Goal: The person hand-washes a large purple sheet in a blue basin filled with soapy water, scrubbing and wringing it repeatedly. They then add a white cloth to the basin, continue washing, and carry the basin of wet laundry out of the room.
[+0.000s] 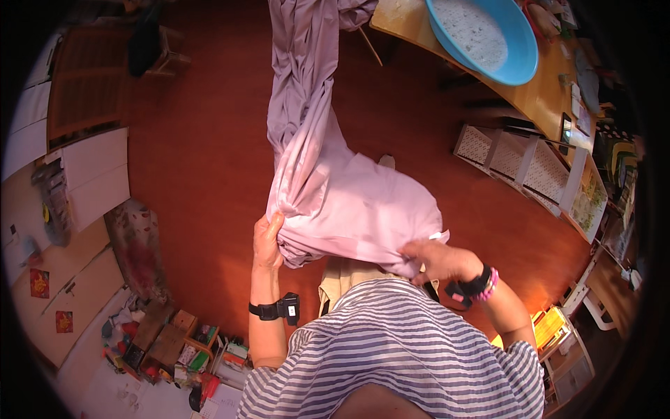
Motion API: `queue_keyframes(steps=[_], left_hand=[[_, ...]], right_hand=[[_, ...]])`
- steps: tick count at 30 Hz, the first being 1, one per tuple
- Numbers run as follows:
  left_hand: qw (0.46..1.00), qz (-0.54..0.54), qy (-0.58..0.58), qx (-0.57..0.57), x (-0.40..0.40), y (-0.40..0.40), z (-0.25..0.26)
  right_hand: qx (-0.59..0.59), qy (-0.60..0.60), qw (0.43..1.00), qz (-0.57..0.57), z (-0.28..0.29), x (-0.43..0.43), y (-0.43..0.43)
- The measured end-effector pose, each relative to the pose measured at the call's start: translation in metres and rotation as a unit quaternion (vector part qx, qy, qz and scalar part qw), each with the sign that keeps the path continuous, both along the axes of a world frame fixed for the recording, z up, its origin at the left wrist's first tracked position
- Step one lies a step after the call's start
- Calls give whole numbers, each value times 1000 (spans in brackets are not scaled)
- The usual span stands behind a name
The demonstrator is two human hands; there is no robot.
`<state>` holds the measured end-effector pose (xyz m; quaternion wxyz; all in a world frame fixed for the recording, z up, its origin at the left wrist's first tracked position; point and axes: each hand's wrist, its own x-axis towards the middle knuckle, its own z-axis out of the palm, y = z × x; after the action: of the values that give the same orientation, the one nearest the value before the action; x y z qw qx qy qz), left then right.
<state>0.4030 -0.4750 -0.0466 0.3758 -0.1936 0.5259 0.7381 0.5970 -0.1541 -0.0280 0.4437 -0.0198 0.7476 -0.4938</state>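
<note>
A long mauve-pink cloth (366, 204) stretches from my hands up past the top edge of the view, twisted and folded along its upper length. My left hand (268, 241) grips its gathered edge, thumb on top. At the right, my right hand (437, 257) holds the near edge of the spread part, beside a small white tag; its fingers are slightly blurred. The lower part fans out between both hands, in front of my striped shirt. Where the far end of the cloth goes cannot be seen.
A blue basin (515, 65) of sudsy water stands on a wooden table (502, 94) at the upper right. Below the table is a white perforated rack (528, 157). Boxes (167, 343) and small goods lie at the lower left. White cabinets (97, 175) line the left.
</note>
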Motion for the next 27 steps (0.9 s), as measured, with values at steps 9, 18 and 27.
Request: queue_keyframes(steps=[9,18,27], left_hand=[[999,-36,35,-6,3,5,48],[992,5,118,-41,-1,23,92],[961,-12,253,-109,-38,60,114]], right_hand=[[16,335,876,-346,-46,-160,-65],[-105,404,874,-247,-29,-202,-35],[-256,154,878,-375,49,-188,23]])
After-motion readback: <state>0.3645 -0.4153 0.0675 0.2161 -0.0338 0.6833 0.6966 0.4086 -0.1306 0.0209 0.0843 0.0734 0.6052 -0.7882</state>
